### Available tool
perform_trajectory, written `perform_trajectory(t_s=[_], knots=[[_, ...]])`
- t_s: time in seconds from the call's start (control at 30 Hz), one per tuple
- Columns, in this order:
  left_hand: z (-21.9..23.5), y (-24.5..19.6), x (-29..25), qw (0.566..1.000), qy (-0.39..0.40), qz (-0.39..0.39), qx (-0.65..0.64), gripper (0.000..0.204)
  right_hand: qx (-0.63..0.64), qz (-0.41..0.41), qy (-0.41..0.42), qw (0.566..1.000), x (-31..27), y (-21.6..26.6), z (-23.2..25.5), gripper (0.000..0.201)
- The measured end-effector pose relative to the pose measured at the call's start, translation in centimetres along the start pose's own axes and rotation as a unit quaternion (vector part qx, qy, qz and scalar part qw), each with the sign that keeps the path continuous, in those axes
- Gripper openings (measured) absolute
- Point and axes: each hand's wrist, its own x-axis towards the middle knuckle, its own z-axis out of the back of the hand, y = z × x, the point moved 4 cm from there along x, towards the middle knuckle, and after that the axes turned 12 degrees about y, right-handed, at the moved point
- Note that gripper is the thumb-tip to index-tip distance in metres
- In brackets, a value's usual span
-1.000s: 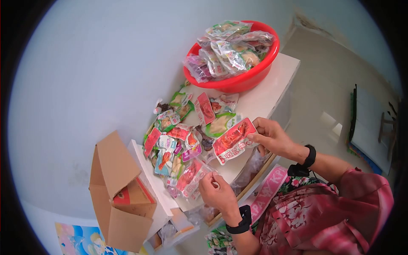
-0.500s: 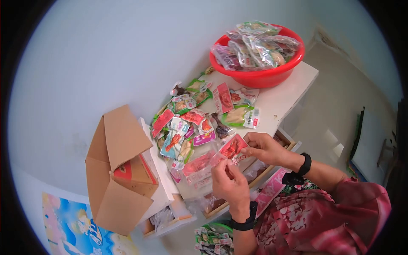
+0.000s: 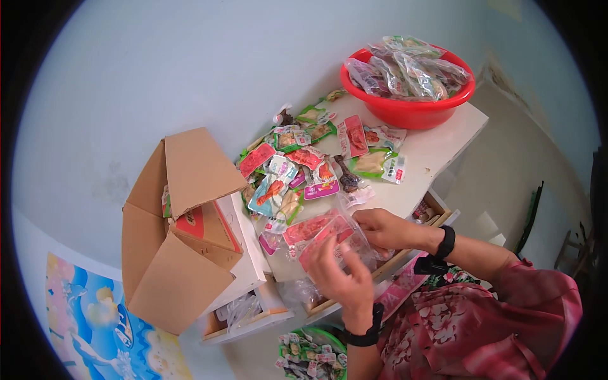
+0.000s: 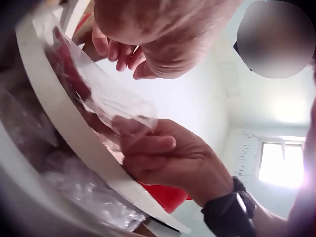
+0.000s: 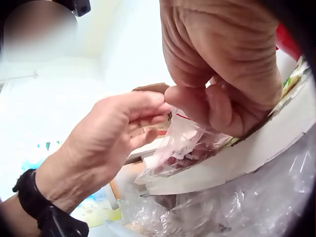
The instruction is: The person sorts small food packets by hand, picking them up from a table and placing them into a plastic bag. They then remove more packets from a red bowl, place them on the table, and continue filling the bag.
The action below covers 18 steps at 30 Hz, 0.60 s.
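A clear plastic bag (image 3: 354, 229) with red-printed food packets (image 3: 309, 230) showing through it lies over the near edge of the white tabletop. My right hand (image 3: 387, 230) pinches the bag's upper edge between thumb and fingers, as the left wrist view of the bag (image 4: 111, 94) shows. Loosely bent, the fingers of my left hand (image 3: 339, 278) hover over the bag in the head view. In the right wrist view, the left hand (image 5: 106, 133) has its fingertips right by the right hand's fingers, with none of the bag gripped.
Several mixed food packets (image 3: 275, 193) are heaped on the white table (image 3: 437, 142). Behind stands a red basin (image 3: 411, 114) full of bagged packets. A cardboard box (image 3: 202, 171) with raised flaps is at left. Pulled-out drawers (image 3: 275, 297) hold clear plastic; below is a green basin (image 3: 332, 335).
My right hand has brought the red packet down to the clear bag, where it now shows through the plastic. The left hand has let go of the bag's edge. The head view has shifted.
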Motion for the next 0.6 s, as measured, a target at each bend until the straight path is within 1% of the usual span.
perform_trajectory(t_s=[0.03,0.07,0.1,0.13,0.2,0.3,0.4,0.5,0.6], knots=[[0.9,0.8,-0.3,0.999,-0.004,0.017,0.039,0.028,-0.064,0.064,-0.046,0.995,0.2,-0.3,0.3,0.011],[2.0,1.8,-0.8,0.996,-0.007,0.034,0.077,0.035,-0.127,0.125,-0.092,0.980,0.6,-1.5,0.6,0.011],[3.0,2.6,-1.4,0.992,-0.010,0.051,0.116,0.043,-0.189,0.185,-0.135,0.955,0.5,-2.0,0.6,0.011],[3.5,3.4,-1.8,0.989,0.000,0.064,0.132,0.053,-0.246,0.146,-0.142,0.948,0.3,-1.9,0.7,0.011],[4.0,4.7,-2.6,0.982,0.017,0.090,0.165,0.073,-0.357,0.068,-0.153,0.919,0.0,-1.4,1.1,0.010],[3.8,5.2,-3.3,0.980,0.107,0.137,0.097,0.100,-0.377,0.056,-0.143,0.914,-0.1,-1.4,1.4,0.009],[3.1,5.1,-3.4,0.978,0.137,0.153,0.025,0.113,-0.362,0.054,-0.096,0.926,0.4,-1.5,1.2,0.010],[2.6,4.3,-2.6,0.977,0.150,0.148,0.035,0.109,-0.367,0.060,-0.039,0.927,1.6,-1.0,0.3,0.011],[2.1,5.4,-2.4,0.970,0.162,0.152,0.100,0.098,-0.373,0.059,-0.030,0.926,2.4,-1.1,0.6,0.015]])
